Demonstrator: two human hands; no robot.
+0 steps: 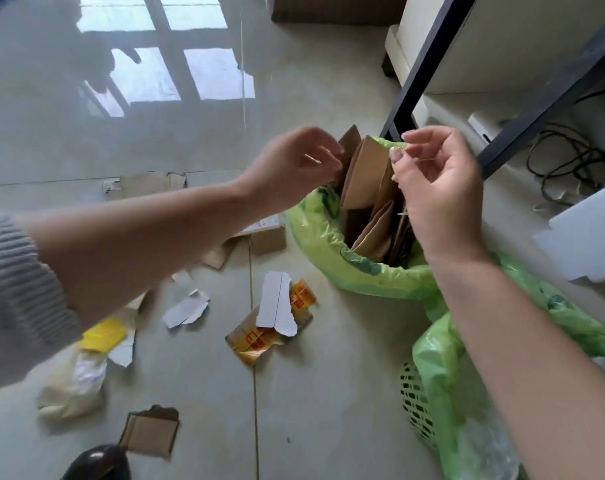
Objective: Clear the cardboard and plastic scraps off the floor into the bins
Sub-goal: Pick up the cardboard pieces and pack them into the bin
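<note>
Cardboard scraps [370, 188] brown, upright in green-lined bin [315, 233]; L hand [294, 164] & R hand [439, 181] loosely curled, empty.

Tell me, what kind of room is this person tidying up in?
Probably a home or small office room, mid-cleanup. A glossy tiled floor reflects a window, cables trail under a dark-framed desk, and a green-lined bin holds folded cardboard.
</note>
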